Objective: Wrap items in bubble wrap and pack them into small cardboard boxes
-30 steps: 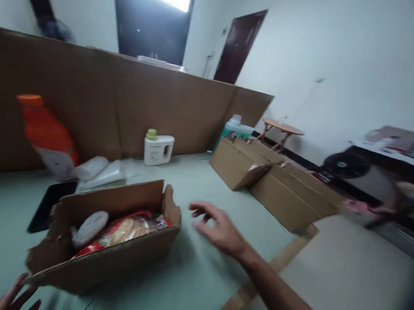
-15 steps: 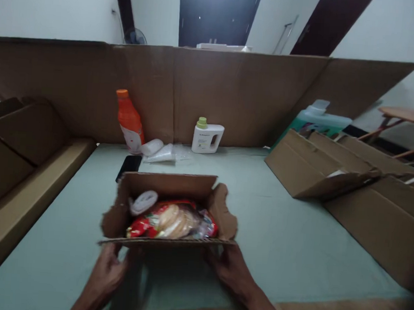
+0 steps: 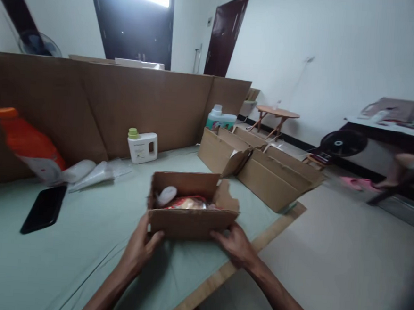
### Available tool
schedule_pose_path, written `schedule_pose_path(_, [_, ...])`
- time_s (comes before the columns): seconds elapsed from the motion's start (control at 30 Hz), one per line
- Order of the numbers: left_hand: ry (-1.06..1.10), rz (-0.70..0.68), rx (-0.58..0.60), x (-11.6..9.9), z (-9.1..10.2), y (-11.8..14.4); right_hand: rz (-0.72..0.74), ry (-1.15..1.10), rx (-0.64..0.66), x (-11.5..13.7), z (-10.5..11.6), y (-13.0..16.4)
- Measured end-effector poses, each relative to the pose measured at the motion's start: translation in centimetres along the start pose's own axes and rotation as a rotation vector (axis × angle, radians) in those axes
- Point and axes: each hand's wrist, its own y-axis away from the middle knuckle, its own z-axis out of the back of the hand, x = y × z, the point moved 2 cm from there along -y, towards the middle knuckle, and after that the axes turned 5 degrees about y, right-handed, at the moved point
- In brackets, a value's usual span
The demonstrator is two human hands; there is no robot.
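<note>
The left hand [image 3: 140,249] and the right hand [image 3: 236,244] grip the near lower corners of the open box [image 3: 191,220], fingers curled on it. The box stands on the green mat [image 3: 80,240], with a snack bag [image 3: 189,203] inside.

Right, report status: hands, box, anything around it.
Left hand and right hand both on the open cardboard box, near side. Snack packet inside. Phone lies apart, left.

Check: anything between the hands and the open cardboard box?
Nothing visible. The left hand and right hand are already on the near wall of the box, one at each lower corner. The phone lies well off to the left.
</note>
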Motion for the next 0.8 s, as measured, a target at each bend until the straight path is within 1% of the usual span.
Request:
schedule_pose_path(0.07, [-0.086,-0.076,0.081,-1.4,-5.3,-3.8,-0.079,0.088,-0.145,-2.6,4.1,1.4])
schedule_pose_path(0.1, [-0.093,-0.099,0.114,-2.0,-7.9,-5.6,-0.119,0.125,-0.219,-3.7,5.9,2.1])
schedule_pose_path(0.17, [-0.08,-0.127,0.171,-3.2,-13.1,-8.5,-0.194,0.173,-0.367,-5.8,8.7,3.2])
schedule_pose_path(0.23, [-0.047,-0.149,0.227,-4.0,-17.6,-10.3,-0.249,0.191,-0.479,-7.6,10.6,3.9])
schedule_pose_path(0.27, [-0.033,-0.161,0.255,-4.4,-19.5,-10.9,-0.264,0.186,-0.525,-8.4,11.2,4.1])
schedule_pose_path(0.33, [-0.012,-0.186,0.302,-4.7,-22.4,-11.3,-0.283,0.154,-0.589,-9.9,11.9,4.2])
schedule_pose_path(0.4, [-0.007,-0.196,0.326,-4.8,-24.3,-11.2,-0.278,0.088,-0.629,-11.4,11.8,4.2])
schedule_pose_path(0.5, [-0.011,-0.18,0.339,-4.5,-26.1,-11.1,-0.243,-0.033,-0.621,-13.3,10.9,4.0])
schedule_pose_path(0.67, [-0.006,-0.132,0.425,-3.2,-28.4,-11.0,-0.204,-0.189,-0.588,-15.6,9.3,3.2])
schedule_pose_path(0.8, [-0.018,-0.121,0.478,-2.3,-29.4,-11.1,-0.173,-0.253,-0.569,-16.9,8.9,2.3])
